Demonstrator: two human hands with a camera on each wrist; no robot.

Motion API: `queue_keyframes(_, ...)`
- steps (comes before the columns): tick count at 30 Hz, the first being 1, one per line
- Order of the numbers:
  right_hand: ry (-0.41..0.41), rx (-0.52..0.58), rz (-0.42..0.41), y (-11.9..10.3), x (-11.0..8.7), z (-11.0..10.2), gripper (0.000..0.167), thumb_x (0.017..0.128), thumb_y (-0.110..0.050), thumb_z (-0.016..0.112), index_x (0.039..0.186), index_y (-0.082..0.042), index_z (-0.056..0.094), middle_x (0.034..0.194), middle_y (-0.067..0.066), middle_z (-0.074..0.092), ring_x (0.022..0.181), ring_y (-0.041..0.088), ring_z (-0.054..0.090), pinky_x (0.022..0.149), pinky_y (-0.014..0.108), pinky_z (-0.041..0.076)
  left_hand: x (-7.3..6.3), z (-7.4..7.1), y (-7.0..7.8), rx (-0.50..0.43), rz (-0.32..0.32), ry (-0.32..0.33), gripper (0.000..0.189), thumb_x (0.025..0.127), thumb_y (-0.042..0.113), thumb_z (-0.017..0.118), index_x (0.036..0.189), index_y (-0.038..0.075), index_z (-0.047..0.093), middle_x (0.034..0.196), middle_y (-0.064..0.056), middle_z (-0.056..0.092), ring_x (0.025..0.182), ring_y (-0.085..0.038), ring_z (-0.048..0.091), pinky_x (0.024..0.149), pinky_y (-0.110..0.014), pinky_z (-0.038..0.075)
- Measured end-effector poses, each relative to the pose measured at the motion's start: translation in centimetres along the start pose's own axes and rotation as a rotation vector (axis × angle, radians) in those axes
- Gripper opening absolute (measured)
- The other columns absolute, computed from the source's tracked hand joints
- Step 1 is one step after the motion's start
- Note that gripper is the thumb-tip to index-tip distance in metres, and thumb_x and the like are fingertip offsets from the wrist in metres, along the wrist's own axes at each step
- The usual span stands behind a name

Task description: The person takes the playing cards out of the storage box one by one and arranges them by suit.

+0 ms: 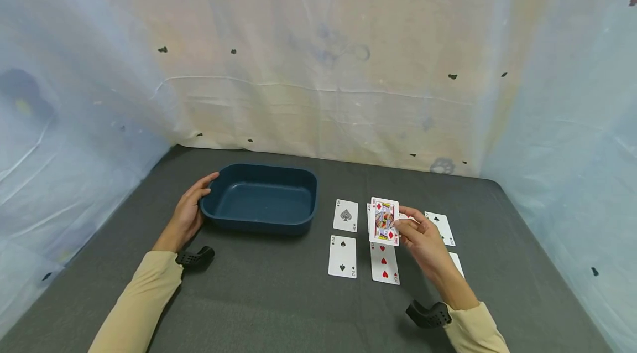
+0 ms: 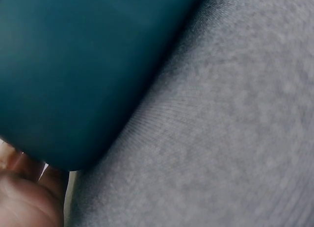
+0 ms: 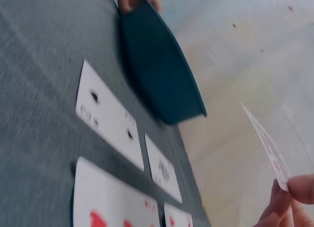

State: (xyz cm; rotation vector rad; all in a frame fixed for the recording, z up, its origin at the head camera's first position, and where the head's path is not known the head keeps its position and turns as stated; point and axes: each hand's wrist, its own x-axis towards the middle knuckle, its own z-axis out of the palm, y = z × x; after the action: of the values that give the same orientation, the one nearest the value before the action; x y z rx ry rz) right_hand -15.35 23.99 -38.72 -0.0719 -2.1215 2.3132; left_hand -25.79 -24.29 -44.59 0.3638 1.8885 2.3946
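Observation:
My right hand (image 1: 420,237) pinches a king of diamonds playing card (image 1: 385,221) at its right edge, above the other cards. In the right wrist view the card is tilted up, seen nearly edge-on, between thumb and fingers. Beneath it a three of hearts (image 1: 385,270) shows in part, and another card behind is mostly hidden. Left of these lie an ace of spades (image 1: 345,215) and a two of spades (image 1: 342,257). My left hand (image 1: 188,212) touches the left end of a dark teal bin (image 1: 261,226), its fingers extended along the side near the rim.
A clubs card (image 1: 440,228) lies beyond my right hand, and a white card (image 1: 456,264) is partly covered by that hand. Grey cloth covers the table (image 1: 259,297). A pale patterned curtain (image 1: 318,65) stands along the back and sides.

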Motion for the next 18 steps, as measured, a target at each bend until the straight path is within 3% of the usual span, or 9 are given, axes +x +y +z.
queue_keyframes(8,0.052,-0.119,0.051,0.7,-0.8,-3.4,0.049,0.097,-0.003,0.056,0.14,0.006,0.035,0.091,-0.005,0.063,0.082,0.009,0.056,0.074,0.026,0.045,0.1,0.0,-0.1,-0.021,-0.012,-0.003,0.048,0.108,0.012,0.027,0.155,0.005,0.021,0.161,-0.006,0.002,0.142,-0.029,0.011,0.095,-0.023,0.038)
queue_keyframes(18,0.112,-0.347,0.129,2.0,-1.4,-6.5,0.047,0.094,-0.005,0.061,0.135,0.009,0.044,0.088,-0.002,0.067,0.075,0.008,0.058,0.066,0.026,0.046,0.2,0.0,0.0,-0.031,-0.01,-0.011,0.048,0.108,0.014,0.028,0.155,0.005,0.021,0.161,-0.005,0.004,0.138,-0.028,0.019,0.092,-0.024,0.042)
